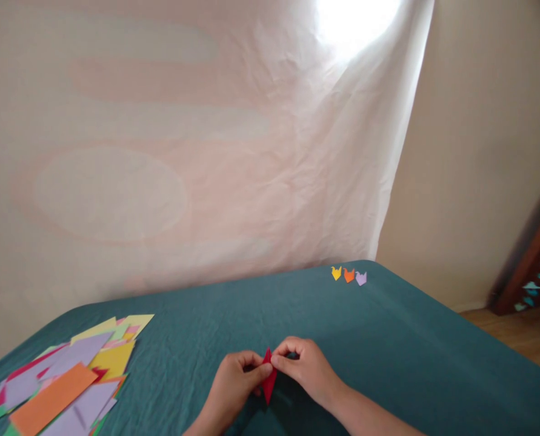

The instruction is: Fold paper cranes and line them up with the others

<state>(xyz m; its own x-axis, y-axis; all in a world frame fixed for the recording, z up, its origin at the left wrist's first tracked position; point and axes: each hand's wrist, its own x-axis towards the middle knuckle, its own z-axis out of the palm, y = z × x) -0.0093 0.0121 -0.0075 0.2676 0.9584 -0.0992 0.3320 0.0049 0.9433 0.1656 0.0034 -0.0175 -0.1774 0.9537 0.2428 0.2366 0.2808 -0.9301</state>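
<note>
A small red folded paper (269, 387), narrow and pointed at top and bottom, is held upright just above the table between my two hands. My left hand (236, 381) pinches its left side, the thumb lying across the paper's middle. From the right, my right hand (308, 366) grips its upper right edge between thumb and fingertips. The fingers cover part of the folds, so the inner layers are hidden.
Colored paper sheets (54, 399) lie in a loose pile at the left. Folded paper birds in yellow (337, 274), orange (349, 275) and lilac (361, 278) sit near the far right corner of the green-covered table (197, 327). Behind hangs a pale curtain (233, 181).
</note>
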